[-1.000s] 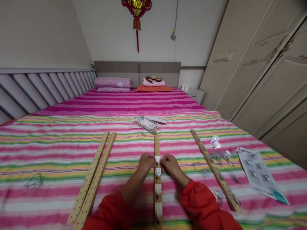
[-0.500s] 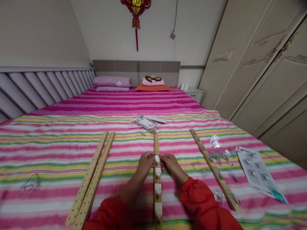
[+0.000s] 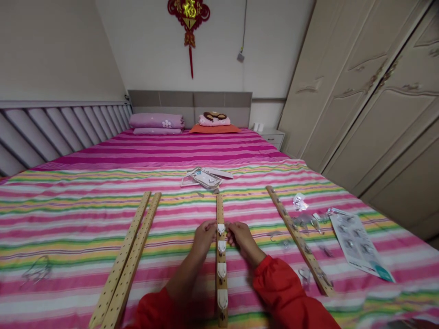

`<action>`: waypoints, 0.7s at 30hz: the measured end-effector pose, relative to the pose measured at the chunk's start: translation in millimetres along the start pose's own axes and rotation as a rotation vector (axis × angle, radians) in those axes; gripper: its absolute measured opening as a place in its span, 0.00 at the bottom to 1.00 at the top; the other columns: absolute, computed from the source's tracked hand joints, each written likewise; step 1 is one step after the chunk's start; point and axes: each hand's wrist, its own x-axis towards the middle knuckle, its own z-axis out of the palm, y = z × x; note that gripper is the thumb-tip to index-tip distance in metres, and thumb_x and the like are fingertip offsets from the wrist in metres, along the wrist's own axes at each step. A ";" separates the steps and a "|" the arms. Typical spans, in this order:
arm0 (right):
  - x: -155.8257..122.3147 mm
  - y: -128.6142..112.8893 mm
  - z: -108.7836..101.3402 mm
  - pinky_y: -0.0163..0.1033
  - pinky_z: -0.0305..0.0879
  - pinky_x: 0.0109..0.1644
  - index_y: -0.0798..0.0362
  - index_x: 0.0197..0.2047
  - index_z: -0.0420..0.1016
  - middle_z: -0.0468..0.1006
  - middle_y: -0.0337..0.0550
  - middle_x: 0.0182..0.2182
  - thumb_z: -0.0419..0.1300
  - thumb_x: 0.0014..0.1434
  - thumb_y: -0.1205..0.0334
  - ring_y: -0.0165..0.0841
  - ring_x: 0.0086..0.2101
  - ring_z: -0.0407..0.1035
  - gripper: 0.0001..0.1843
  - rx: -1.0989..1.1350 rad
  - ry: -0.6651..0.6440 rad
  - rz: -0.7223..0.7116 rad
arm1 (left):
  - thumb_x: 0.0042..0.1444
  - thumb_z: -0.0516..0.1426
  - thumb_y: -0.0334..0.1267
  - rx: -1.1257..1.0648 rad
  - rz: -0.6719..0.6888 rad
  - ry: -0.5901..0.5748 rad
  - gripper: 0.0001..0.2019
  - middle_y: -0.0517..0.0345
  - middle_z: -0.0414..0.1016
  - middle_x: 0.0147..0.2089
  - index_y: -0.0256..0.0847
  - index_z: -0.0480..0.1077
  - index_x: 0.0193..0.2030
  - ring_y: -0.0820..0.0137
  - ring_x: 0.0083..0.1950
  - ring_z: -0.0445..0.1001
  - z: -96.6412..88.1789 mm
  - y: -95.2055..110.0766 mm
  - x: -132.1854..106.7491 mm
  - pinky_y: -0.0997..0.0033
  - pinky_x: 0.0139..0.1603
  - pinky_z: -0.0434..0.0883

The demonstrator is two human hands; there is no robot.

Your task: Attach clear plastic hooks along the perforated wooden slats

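Observation:
A narrow wooden strip with holes [image 3: 220,210] lies lengthwise before me, bearing several white adhesive hooks with metal ends. My left hand [image 3: 206,235] is closed, its fingertips at the left edge of the farthest white hook [image 3: 221,228]. Beside the strip's right edge, my right hand [image 3: 241,235] has its fingers curled together, tips close to the same hook. Whatever the right fingers hold, if anything, is hidden. Nearer to me on the strip sit another white hook [image 3: 222,247], a third hook [image 3: 222,269] and a larger-looking one [image 3: 222,299].
Two bare perforated strips [image 3: 118,265] lie to the left. On the right, another strip [image 3: 300,242] carries metal hooks, with clear hooks [image 3: 303,221] and a backing card [image 3: 360,244] beside it. Opened packaging [image 3: 206,178] lies beyond the middle strip. Striped sheets cover the bed.
The view has shifted slightly, moving the scene left. My fingertips have drawn a little outward from the farthest white hook, which shows more fully on the strip.

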 end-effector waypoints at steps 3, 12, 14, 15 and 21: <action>-21.1 -1.0 -4.9 0.30 0.50 0.14 0.50 0.18 0.59 0.61 0.30 0.10 0.60 0.47 0.44 0.24 0.11 0.55 0.21 0.007 0.074 -0.092 | 0.37 0.61 0.47 -0.015 0.035 0.057 0.17 0.62 0.73 0.24 0.36 0.75 0.33 0.75 0.22 0.68 -6.4 0.4 -10.2 0.75 0.25 0.66; -122.0 39.2 -57.9 0.32 0.51 0.20 0.50 0.22 0.63 0.59 0.32 0.16 0.60 0.49 0.39 0.27 0.18 0.53 0.23 -0.072 0.135 -0.221 | 0.38 0.62 0.53 0.088 0.156 0.093 0.22 0.55 0.78 0.31 0.37 0.75 0.35 0.67 0.31 0.73 -36.2 -14.5 -53.2 0.71 0.30 0.70; -138.9 46.2 -78.3 0.32 0.51 0.21 0.50 0.22 0.65 0.59 0.32 0.16 0.60 0.47 0.37 0.27 0.19 0.54 0.24 -0.084 0.189 -0.199 | 0.35 0.63 0.54 0.121 0.159 0.087 0.23 0.53 0.80 0.35 0.38 0.76 0.34 0.63 0.36 0.76 -41.8 -18.8 -60.3 0.69 0.35 0.73; -145.8 47.4 -89.0 0.32 0.52 0.21 0.51 0.22 0.65 0.59 0.33 0.16 0.60 0.46 0.36 0.27 0.19 0.54 0.25 -0.086 0.225 -0.194 | 0.33 0.63 0.55 0.131 0.144 0.094 0.23 0.53 0.80 0.35 0.38 0.76 0.32 0.62 0.37 0.76 -43.8 -20.5 -63.0 0.68 0.36 0.73; -158.9 19.2 -158.9 0.33 0.50 0.18 0.50 0.21 0.66 0.59 0.32 0.14 0.62 0.43 0.36 0.27 0.16 0.53 0.24 -0.124 0.441 -0.248 | 0.31 0.63 0.56 0.183 0.143 0.114 0.24 0.54 0.81 0.35 0.40 0.75 0.32 0.59 0.39 0.78 -44.9 -24.1 -66.6 0.67 0.39 0.75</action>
